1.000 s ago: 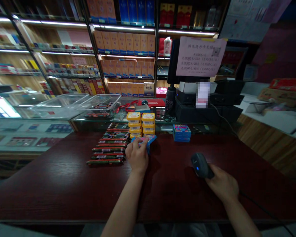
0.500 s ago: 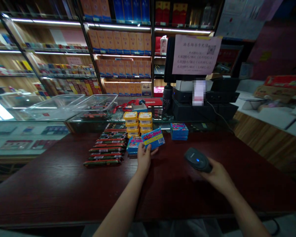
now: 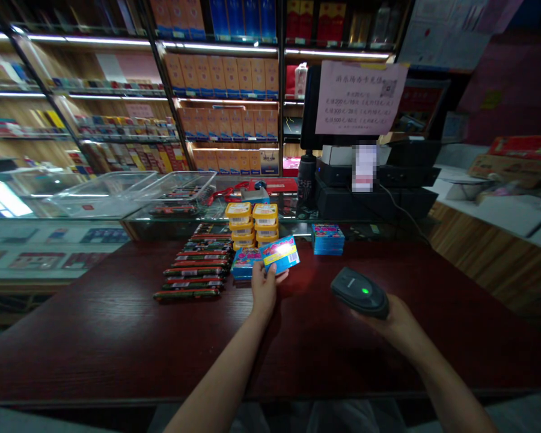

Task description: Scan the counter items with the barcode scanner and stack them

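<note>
My left hand is closed on a flat blue box with pink lettering and a yellow strip, its barcode facing up and to the right. Part of a stack of similar blue boxes shows just left of it. In my right hand is a dark barcode scanner with a lit green light, its head pointing left toward the held box. Behind the box stand yellow tubs in two stacks. Farther right sits another stack of blue boxes.
Several long, dark packaged sticks lie in a row on the brown table. Clear plastic trays rest on the glass counter behind. A monitor with a paper sign stands at the back right, above black machines.
The scanner's light has turned from blue to green, and its head has shifted slightly left and up. Brighter light now falls on the held box, which has barely moved.
</note>
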Demonstrator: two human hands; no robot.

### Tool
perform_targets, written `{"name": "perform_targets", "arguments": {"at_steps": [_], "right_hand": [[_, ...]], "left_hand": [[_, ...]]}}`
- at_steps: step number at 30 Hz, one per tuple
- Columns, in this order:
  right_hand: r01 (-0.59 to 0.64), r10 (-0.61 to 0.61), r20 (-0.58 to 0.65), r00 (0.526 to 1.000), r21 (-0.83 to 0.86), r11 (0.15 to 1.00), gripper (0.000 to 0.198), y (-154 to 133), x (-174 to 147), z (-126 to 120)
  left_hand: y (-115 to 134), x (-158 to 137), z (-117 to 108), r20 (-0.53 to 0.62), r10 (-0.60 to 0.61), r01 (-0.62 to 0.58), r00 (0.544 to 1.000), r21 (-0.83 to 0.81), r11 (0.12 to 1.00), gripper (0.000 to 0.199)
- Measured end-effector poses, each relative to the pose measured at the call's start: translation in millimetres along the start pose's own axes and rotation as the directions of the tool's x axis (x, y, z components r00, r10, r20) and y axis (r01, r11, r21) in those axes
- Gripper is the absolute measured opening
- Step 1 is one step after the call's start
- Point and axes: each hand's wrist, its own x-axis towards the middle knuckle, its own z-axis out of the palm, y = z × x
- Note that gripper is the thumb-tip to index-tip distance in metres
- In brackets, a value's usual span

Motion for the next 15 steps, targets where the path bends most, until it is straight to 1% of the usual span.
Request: {"name": "perform_targets", "arguments": {"at_steps": [4,7,9,10,11,12,13,15], "right_hand": [[0.057,-0.057,0.008,0.998,-0.001,0.998,0.029,-1,-1,-1],[0.093,-0.092,0.052,0.994,-0.022,0.995,0.034,6,0,-5],[0.108,-0.098,0.085,0.992,-0.118,0.987,0.035,15,1,-9],[0.104,-0.088,0.083,0.993,-0.214,0.971,0.034,20,3,-10],[0.09,-0.075,0.056,0.996,-0.342,0.935,0.033,26,4,-12],[0.059,-0.059,0.013,0.998,-0.483,0.874,0.032,32,5,-13],[0.016,-0.047,-0.034,0.998,-0.611,0.792,0.032,37,7,-13],[-0.042,-0.048,-0.095,0.994,-0.767,0.64,0.029,47,9,-12]], "left_hand": [[2,0,0,0.0,-0.015,0.015,1.0,-0.015,1.0,0.04],[3,0,1,-0.002,-0.034,0.034,0.999,-0.019,0.999,0.04],[4,0,2,-0.007,-0.016,0.016,1.0,0.005,1.0,0.043],[5,0,2,-0.011,0.001,-0.001,1.0,0.025,1.0,0.044],[5,0,3,-0.015,0.019,-0.019,1.0,0.048,0.999,0.045],[6,0,3,-0.018,0.036,-0.035,0.999,0.073,0.997,0.046],[7,1,4,-0.016,0.053,-0.051,0.998,0.103,0.993,0.045],[10,3,8,0.003,0.096,-0.095,0.995,0.19,0.977,0.04]]}}
